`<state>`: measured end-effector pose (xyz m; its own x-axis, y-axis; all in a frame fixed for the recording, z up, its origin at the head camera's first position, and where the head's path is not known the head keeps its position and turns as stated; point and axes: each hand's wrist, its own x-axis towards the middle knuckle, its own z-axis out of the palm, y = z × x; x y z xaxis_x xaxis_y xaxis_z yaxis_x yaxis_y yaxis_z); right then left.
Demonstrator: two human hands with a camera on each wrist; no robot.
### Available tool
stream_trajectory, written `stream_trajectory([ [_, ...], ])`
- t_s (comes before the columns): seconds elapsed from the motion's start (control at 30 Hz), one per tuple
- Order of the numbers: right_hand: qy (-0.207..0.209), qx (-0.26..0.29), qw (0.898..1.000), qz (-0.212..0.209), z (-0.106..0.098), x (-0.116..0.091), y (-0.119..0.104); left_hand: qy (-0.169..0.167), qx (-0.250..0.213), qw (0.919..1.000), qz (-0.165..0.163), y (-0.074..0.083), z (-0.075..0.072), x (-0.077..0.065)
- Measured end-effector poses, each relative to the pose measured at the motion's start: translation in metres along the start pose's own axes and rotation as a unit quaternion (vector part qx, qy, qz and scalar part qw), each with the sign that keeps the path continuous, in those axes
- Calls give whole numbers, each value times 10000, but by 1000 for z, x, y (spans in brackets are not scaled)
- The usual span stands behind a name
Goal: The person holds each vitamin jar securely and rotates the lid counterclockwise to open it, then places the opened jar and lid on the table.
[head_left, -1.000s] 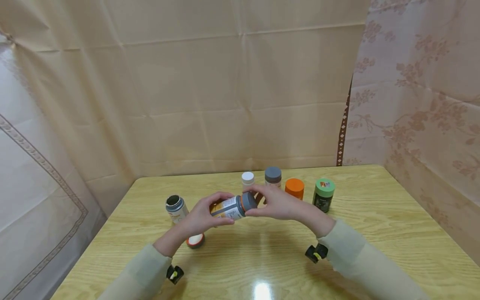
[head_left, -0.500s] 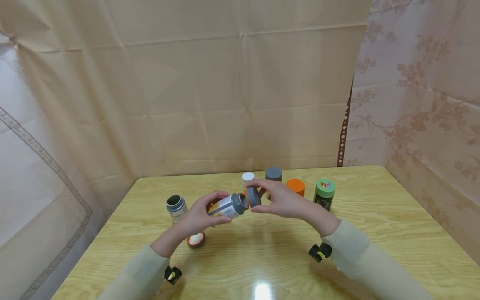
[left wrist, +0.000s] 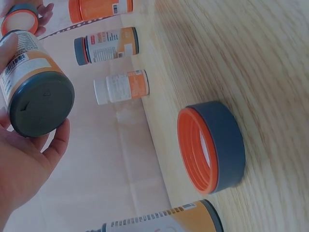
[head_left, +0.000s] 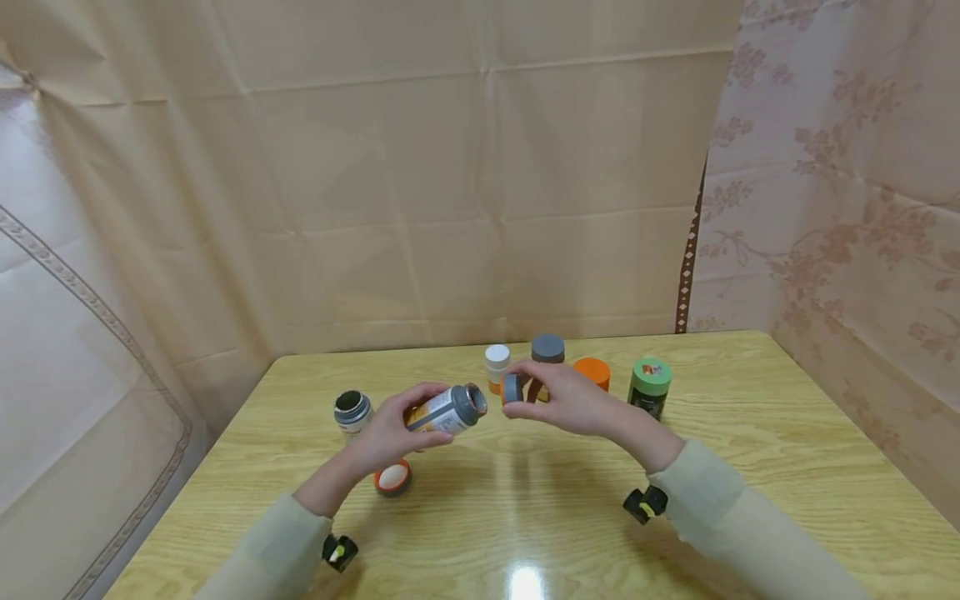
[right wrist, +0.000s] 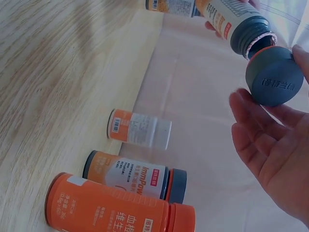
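Both arms come in over the desk (head_left: 487,521) from the front, slanting inward, in pale, soft-looking sleeves (head_left: 273,537) with cuffs short of the wrists. The left hand (head_left: 386,433) wraps a bottle (head_left: 447,412), thumb along the near side and fingers over the far side, holding it above the desk, between its left and right edges. The bottle leans, base to the left, its uncapped mouth turned right. The right hand (head_left: 566,398) pinches a lid (head_left: 512,389) between thumb and fingertips, its palm clear of it. The lid stands on edge, just beside the mouth and apart from it in the head view.

The bottle is a smooth cylinder with a white and orange label, a flat dark base, a threaded grey neck and a ragged pale rim. The lid is a short, matte grey drum with raised characters on top and an orange inner ring.

Toward the left edge of the desk stands an open bottle (head_left: 353,408); nearer the front edge lies a loose lid (head_left: 392,478), orange ring up. By the back edge stand a white-capped bottle (head_left: 497,360), a grey-capped bottle (head_left: 547,347) and an orange bottle (head_left: 592,372), the last two partly behind the right hand. A green-topped jar (head_left: 650,383) is closer to the right edge. The desk has glossy wood grain; creased cloth (head_left: 480,192) hangs behind.
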<state>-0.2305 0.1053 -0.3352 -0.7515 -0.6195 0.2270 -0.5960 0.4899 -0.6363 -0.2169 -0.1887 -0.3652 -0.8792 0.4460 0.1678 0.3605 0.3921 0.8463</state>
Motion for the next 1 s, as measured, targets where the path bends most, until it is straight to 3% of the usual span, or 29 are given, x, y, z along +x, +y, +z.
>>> stream_trajectory([
  [0.27,124,-89,9998,-156,4,3,5,226,138,9996,-78,-5,-6,-2],
  [0.77,-288,95,9987,-406,19,12,9,600,248,9979,-7,-18,-9,-3],
  [0.87,-277,63,9986,-442,21,13,11,648,267,9975,-88,-7,-9,-5],
  [1.0,-282,39,9986,-448,24,16,12,720,310,9968,-180,-6,-8,-3],
])
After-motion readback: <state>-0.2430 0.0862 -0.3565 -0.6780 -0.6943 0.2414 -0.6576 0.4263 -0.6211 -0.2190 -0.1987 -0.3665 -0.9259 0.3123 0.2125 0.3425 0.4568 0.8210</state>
